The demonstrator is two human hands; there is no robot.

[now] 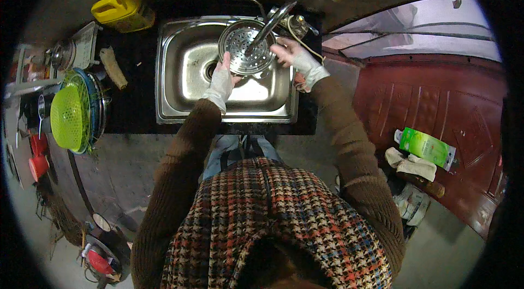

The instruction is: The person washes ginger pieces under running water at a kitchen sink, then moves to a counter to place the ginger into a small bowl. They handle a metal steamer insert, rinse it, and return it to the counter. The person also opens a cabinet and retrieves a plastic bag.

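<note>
A round stainless-steel steamer tray (239,49) with a perforated base is over the right half of the steel sink (188,84). My left hand (222,81) grips its near left rim, fingers on top and thumb low. At the right rim, the bent fingers of my right hand (292,57) overlap the edge; whether they grip it is unclear. Pale glove-like coverings wrap both hands, with the fingertips bare. The chrome faucet spout (272,24) reaches over the tray and hides part of it. Left of the tray, the drain (210,69) is partly visible.
A yellow jug (123,10) stands behind the sink's left corner. A green colander (67,117) leans among stacked basins at the left. Beneath my right wrist lies a reddish cloth (301,82). A green packet (425,147) rests on a red panel at the right.
</note>
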